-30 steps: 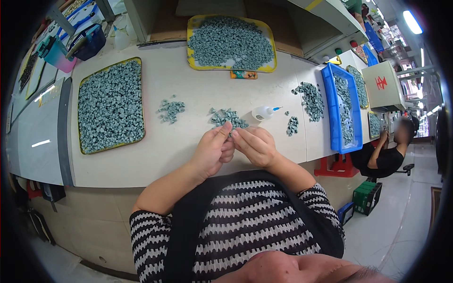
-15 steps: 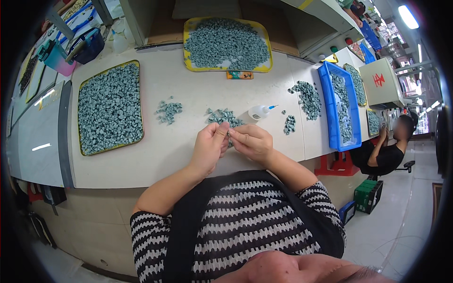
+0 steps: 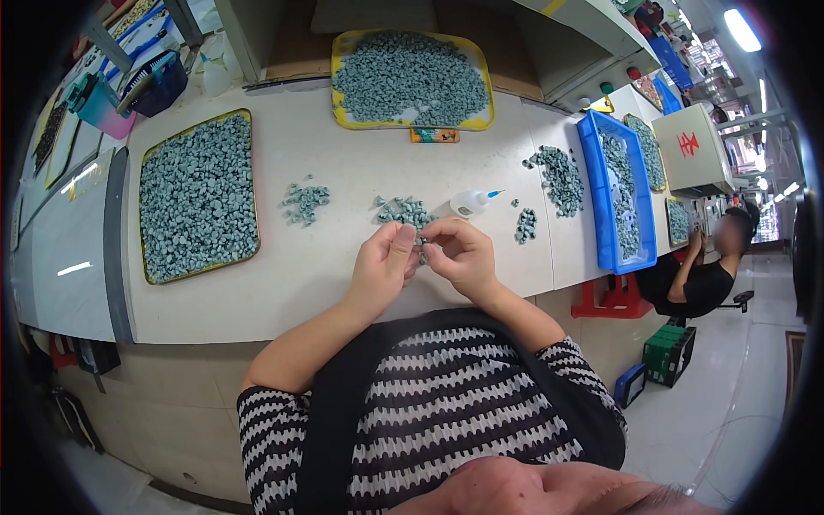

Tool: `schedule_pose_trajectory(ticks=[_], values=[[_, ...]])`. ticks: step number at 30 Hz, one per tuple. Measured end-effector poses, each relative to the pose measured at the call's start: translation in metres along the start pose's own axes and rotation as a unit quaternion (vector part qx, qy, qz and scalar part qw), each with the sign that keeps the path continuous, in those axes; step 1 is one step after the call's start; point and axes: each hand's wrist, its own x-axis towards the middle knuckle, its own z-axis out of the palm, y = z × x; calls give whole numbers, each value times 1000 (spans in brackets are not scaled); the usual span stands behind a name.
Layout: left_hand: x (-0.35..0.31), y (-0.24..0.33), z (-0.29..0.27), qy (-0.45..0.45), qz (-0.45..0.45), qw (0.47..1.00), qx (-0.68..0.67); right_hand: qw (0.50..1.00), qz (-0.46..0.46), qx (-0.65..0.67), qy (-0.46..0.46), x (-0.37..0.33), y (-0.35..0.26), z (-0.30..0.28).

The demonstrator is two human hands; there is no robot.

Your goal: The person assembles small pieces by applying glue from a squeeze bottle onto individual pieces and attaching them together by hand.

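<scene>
My left hand (image 3: 382,268) is closed, thumb pressed over curled fingers, at the near side of a small heap of grey-green stone-like pieces (image 3: 402,211). From the right, my right hand (image 3: 466,259) meets it with bent fingers, its thumb and forefinger slightly parted at the left fingertips. A small grey-green piece (image 3: 421,242) shows between the two hands; fingers cover part of it. Whether the right fingers hold something too is hidden. Just beyond the right hand lies a white squeeze bottle (image 3: 469,203) with a blue tip, on its side.
Trays of the same pieces stand at left (image 3: 255,193) and far middle (image 3: 487,103). A blue bin (image 3: 608,225) stands at right. Loose piles lie at left (image 3: 306,204) and right (image 3: 562,182). An orange-green packet (image 3: 435,136) touches the far tray. A co-worker (image 3: 699,270) sits at far right.
The right hand's thumb and forefinger have spread apart and shifted slightly, uncovering the small piece between the hands. The left hand stays nearly in place.
</scene>
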Motion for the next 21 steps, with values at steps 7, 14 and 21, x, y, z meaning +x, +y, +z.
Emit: schedule_pose_trajectory(ticks=[7,14,21], values=[[2,-3,3,-26,-30,999,-20,999,-39,-28,1,-2,3,-10],[4,-5,8,-50,-13,999,-14,978,-71,-191,50,3,-14,-11],[3,-5,9,-75,-41,992,-91,948,-188,-245,75,4,-12,-11]])
